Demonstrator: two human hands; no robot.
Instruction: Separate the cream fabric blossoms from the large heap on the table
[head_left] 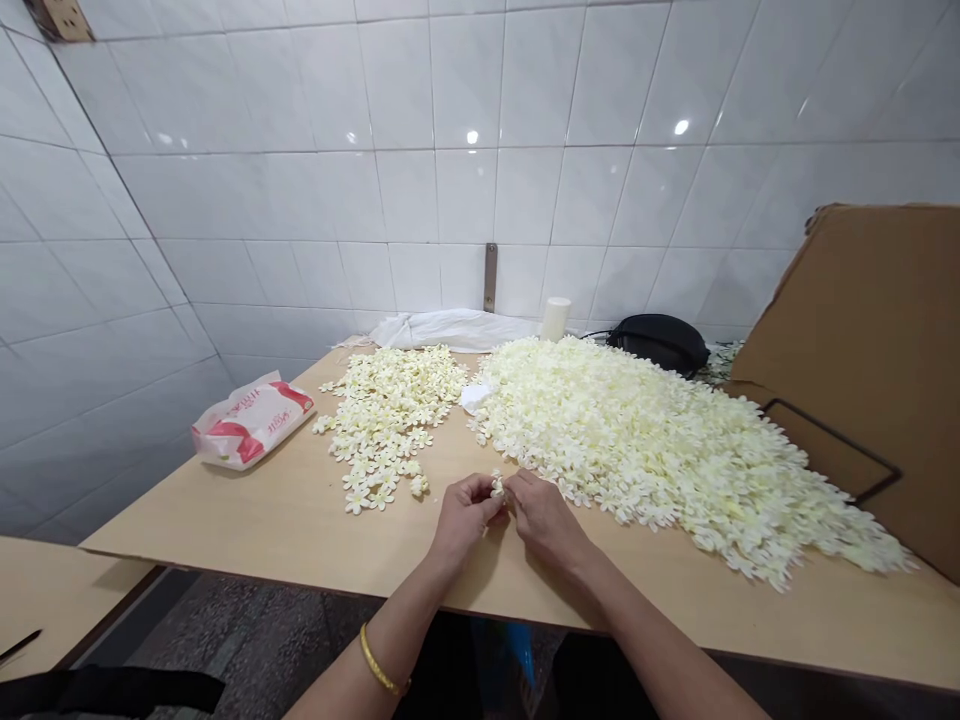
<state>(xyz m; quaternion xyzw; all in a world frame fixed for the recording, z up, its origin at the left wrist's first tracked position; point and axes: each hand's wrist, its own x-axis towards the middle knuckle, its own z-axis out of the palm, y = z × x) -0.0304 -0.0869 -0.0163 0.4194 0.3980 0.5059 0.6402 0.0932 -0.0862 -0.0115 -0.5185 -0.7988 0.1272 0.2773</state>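
Observation:
Near the table's front edge, my left hand (466, 512) pinches a small cream-white artificial flower (497, 485) between thumb and fingers. My right hand (541, 510) meets it from the other side, its fingertips closed on the same flower. Much of the flower is hidden behind the fingers. Beyond my right hand spreads a large heap of loose pale flower heads (645, 430). To the left of my hands lies a smaller, flatter pile of cream flowers (401, 400), with a few single ones at its near end.
A pink-and-white tissue pack (253, 420) lies on the table (300, 520) at left. Behind the heap stand a white cylinder (556, 318) and a black rounded object (660, 343). A brown cardboard box (862, 350) rises at right. White tiled wall closes the back.

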